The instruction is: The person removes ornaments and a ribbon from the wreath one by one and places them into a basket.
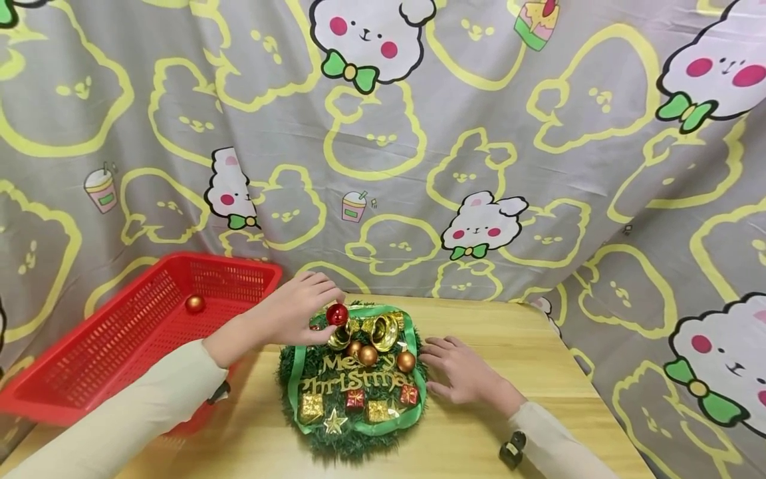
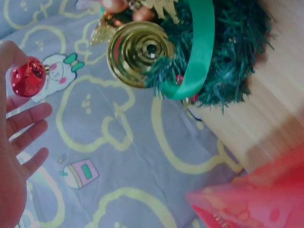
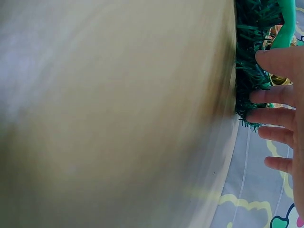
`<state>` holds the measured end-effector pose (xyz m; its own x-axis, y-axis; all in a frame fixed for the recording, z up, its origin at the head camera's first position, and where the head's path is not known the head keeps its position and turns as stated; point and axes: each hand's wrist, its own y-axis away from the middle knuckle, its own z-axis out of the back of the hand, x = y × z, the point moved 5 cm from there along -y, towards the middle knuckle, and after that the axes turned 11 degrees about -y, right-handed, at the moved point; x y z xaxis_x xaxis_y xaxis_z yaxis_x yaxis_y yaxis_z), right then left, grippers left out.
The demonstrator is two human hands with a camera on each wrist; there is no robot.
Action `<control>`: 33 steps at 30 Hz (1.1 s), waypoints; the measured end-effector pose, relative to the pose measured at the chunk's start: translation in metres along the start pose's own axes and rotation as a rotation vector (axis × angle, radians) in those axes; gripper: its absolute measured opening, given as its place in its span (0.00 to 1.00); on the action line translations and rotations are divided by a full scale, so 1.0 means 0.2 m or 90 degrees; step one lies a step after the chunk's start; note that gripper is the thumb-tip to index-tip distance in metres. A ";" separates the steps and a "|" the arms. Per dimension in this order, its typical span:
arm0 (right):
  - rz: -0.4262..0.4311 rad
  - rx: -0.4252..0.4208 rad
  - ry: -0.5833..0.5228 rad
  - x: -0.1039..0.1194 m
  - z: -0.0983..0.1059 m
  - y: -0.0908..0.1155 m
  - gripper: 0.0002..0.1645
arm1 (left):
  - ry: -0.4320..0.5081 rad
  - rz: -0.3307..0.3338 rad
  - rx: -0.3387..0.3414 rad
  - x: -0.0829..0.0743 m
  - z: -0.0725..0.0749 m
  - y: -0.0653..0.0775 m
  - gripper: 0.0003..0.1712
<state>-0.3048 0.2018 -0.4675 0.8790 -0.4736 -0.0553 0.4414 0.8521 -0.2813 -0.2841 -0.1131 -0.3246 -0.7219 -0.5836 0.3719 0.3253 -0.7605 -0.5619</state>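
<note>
1. Left hand pinches a red bauble between thumb and forefinger tips; the left wrist view shows the other fingers spread loose, not on it
2. The bauble sits above the upper edge of the wreath, just beside the gold bells. Can't tell if it's clear of the greenery or tied to it
3. Right hand lies flat on the table, fingers straight, holding nothing. Right wrist view shows fingertips touching the wreath's right edge
4. Handling, my read: the bauble looks light, hollow and glossy, so slippery and likely crushable. A two-finger pinch across the widest part works; squeeze gently
5. Better hold is probably the cap or hanger, but neither view shows one, hidden behind the fingers or too small
6. Orientation: it's a sphere, no real long axis. The only direction would be the cap-to-bottom line, and that can't be read here
7. The wreath lies flat, roughly round, "Merry Christmas" lettering reading upright toward the person, bells at the far side, gift boxes and star at the near side
8. Wreath looks soft and bristly, light enough to slide, so a flat hand on its edge seems sensible
9. A red basket stands tilted at the left, well apart from the bauble, with one gold bauble inside
</note>
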 end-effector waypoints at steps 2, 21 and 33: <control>0.005 -0.004 -0.004 0.00 0.00 0.00 0.34 | -0.006 0.008 -0.003 0.02 0.01 0.01 0.21; 0.007 0.015 0.028 0.01 0.00 0.01 0.33 | -0.040 0.142 0.013 0.28 0.13 0.12 0.21; 0.020 -0.002 0.048 0.02 0.00 0.01 0.33 | -0.086 0.262 0.016 0.55 0.17 0.33 0.19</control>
<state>-0.3013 0.2012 -0.4685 0.8763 -0.4624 -0.1355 0.4134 0.8660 -0.2814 -0.3212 -0.2366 -0.2963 -0.4428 -0.8703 0.2154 0.5851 -0.4626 -0.6661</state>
